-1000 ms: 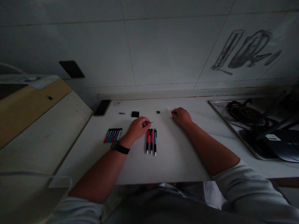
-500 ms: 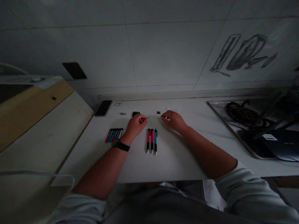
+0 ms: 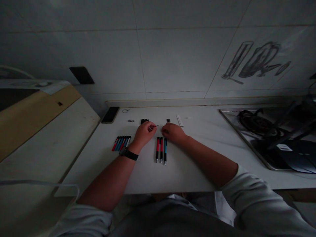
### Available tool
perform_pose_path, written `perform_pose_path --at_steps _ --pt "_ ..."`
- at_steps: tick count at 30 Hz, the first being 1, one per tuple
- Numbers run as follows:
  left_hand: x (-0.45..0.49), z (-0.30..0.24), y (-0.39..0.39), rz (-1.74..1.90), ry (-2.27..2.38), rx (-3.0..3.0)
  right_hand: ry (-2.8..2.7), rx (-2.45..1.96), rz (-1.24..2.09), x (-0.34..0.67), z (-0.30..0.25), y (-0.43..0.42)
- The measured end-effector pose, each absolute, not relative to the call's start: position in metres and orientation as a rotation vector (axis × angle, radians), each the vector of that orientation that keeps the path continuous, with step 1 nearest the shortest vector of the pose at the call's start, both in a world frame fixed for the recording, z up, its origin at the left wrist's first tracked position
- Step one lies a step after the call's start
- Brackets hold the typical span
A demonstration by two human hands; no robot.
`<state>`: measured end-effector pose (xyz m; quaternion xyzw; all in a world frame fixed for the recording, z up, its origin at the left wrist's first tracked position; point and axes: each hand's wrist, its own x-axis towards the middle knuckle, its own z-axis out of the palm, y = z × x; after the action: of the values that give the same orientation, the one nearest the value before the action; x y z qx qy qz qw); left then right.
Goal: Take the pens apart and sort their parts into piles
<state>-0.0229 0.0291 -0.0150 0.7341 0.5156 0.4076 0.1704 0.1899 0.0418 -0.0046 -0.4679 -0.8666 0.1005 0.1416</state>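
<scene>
My left hand (image 3: 145,134) is closed in a pinch on a small thin dark piece (image 3: 156,126) whose tip points right. Across a narrow gap, my right hand (image 3: 174,132) has its fingers pressed together low over the counter; whatever is between them is hidden. Just below the hands lie two red-and-black pens (image 3: 157,149) and a blue-and-black pen (image 3: 165,151), side by side. Several red, blue and white pen barrels (image 3: 121,143) form a row left of my left hand. Behind that hand sit several black sleeve-like parts (image 3: 144,120), partly covered, with small springs (image 3: 131,120) to their left.
Small dark parts (image 3: 168,120) and thin white sticks (image 3: 179,120) lie behind my right hand. A phone (image 3: 110,115) and a ring-shaped item (image 3: 125,111) are at the back left. A gas stove (image 3: 254,123) with a dark flat object (image 3: 297,153) stands right on the white counter (image 3: 192,174).
My right hand has moved left and down, close to my left hand, covering the spot where a tiny item lay. The white sticks are now uncovered. My left hand keeps its pinch.
</scene>
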Motion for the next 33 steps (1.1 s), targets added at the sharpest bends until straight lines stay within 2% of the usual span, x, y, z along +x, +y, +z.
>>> perform_pose_path --at_steps 8,16,22,33 --pt "-0.025 -0.017 0.03 1.147 1.48 2.083 -2.231 -1.145 0.41 0.233 0.001 0.066" --pt "-0.025 -0.017 0.029 1.109 1.449 2.076 -1.467 -1.509 0.209 0.35 -0.002 0.114" --pt "-0.025 -0.015 0.029 1.102 1.464 2.068 -1.593 -1.797 0.193 0.369 -0.031 0.123" --pt "-0.026 -0.017 0.03 1.087 1.439 2.086 -1.894 -1.921 0.05 0.372 -0.042 0.13"
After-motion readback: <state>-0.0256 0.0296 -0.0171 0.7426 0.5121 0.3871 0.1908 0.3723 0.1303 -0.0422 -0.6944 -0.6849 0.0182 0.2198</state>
